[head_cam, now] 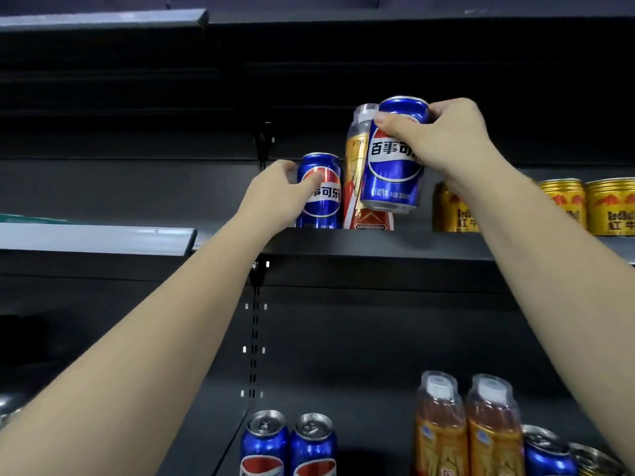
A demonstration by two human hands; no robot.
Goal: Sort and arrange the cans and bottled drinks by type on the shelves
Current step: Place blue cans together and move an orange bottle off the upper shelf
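A blue Pepsi can (395, 156) is gripped near its top by the right hand (443, 135), with thumb and fingers curled round it, and is held tilted in the air just above the front edge of the upper shelf (378, 243). Directly behind this can, an orange-labelled bottle (357, 173) is seen standing on the upper shelf. To the left of the bottle, a second blue can (321, 190) stands upright on the same shelf and is clasped from its left side by the left hand (278, 194), whose fingers are wrapped round it. To the right of the bottle, gold Red Bull cans (584, 206) are lined up on the upper shelf, partly hidden by the right forearm. Below the upper shelf, two blue cans (288, 444) are seen side by side, and to their right two tea bottles (467, 427) stand together, with further cans (549, 451) beside them.
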